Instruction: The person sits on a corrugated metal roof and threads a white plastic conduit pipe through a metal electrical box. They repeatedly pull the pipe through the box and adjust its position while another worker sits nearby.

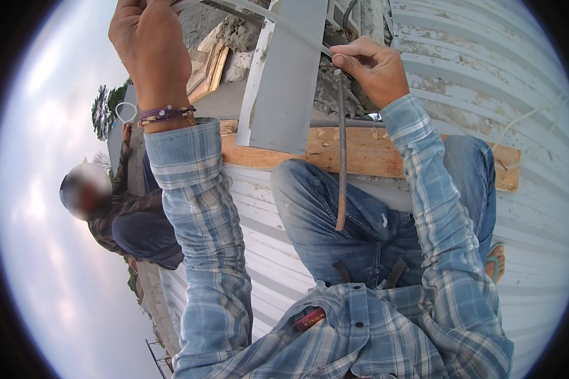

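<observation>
A thin, pale strip runs taut across the top of the view, over a grey flat metal piece. My right hand pinches its right end between thumb and fingers. At the upper left my left hand is closed where the strip's other end meets it; the top edge cuts off some of its fingers. Just below my right fingertips a dark rod sticks out toward me, over my knee. Rough grey mortar and broken wood pieces lie beyond the metal piece.
A wooden plank lies crosswise in front of my knees. White corrugated roofing, stained with mortar, spreads on the right and under me. At the left another person crouches near the roof's edge, a white loop by their raised hand.
</observation>
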Demonstrator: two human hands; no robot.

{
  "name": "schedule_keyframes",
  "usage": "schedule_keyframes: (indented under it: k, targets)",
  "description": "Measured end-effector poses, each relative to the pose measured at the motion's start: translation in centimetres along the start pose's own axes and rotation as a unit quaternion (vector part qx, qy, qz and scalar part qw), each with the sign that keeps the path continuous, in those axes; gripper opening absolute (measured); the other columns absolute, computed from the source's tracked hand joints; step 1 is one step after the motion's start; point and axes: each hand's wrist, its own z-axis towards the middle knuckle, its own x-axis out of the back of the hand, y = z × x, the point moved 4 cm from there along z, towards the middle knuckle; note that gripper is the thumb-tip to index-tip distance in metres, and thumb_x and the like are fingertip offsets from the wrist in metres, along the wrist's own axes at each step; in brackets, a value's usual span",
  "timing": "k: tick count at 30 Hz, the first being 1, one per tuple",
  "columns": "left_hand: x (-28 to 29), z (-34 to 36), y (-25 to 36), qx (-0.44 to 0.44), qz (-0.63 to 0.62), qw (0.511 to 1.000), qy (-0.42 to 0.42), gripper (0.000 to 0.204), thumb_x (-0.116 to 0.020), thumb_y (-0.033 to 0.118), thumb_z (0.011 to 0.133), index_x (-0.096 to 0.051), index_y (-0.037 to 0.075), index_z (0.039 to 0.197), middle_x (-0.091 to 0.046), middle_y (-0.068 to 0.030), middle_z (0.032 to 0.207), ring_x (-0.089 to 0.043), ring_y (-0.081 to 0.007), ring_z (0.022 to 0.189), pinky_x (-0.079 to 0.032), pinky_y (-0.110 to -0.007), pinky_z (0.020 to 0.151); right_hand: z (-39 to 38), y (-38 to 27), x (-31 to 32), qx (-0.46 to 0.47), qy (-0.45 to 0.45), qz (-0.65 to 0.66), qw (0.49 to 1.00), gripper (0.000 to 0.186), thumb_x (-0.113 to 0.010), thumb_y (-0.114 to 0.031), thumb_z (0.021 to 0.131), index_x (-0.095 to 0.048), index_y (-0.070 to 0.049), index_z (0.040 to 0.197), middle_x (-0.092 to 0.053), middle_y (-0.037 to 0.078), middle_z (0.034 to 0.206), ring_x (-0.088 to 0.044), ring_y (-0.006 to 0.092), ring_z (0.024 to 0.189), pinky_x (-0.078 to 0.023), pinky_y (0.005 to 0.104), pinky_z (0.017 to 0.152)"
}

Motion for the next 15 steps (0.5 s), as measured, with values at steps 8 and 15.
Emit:
schedule_keyframes:
  k: [8,15]
  targets:
    - [-3.0,-2.7,0.6,0.150,-0.070,0.977,-0.134,0.016,-0.058,0.017,0.104,-0.064,0.002,0.104,-0.066,-0.0049,0.092,-0.063,-0.0113,0.081,-0.050,-0.026,0.073,0.3,-2.7,-1.2,0.014,0.017,-0.017,1.000,0.025,-0.080,-0.025,0.091,-0.080,-0.006,0.106,-0.074,0.003,0.097,-0.067,0.0130,0.087,-0.053,0.0271,0.078]
    - [-2.0,-2.3,-2.4,0.174,-0.056,0.972,-0.151,0.017,-0.057,0.019,0.106,-0.064,0.004,0.106,-0.069,-0.0046,0.086,-0.066,-0.0104,0.079,-0.051,-0.025,0.066,0.2,-4.4,-2.3,0.060,0.053,-0.021,0.997,0.019,-0.082,-0.021,0.088,-0.081,-0.010,0.104,-0.075,0.005,0.093,-0.067,0.0157,0.084,-0.053,0.0289,0.077]
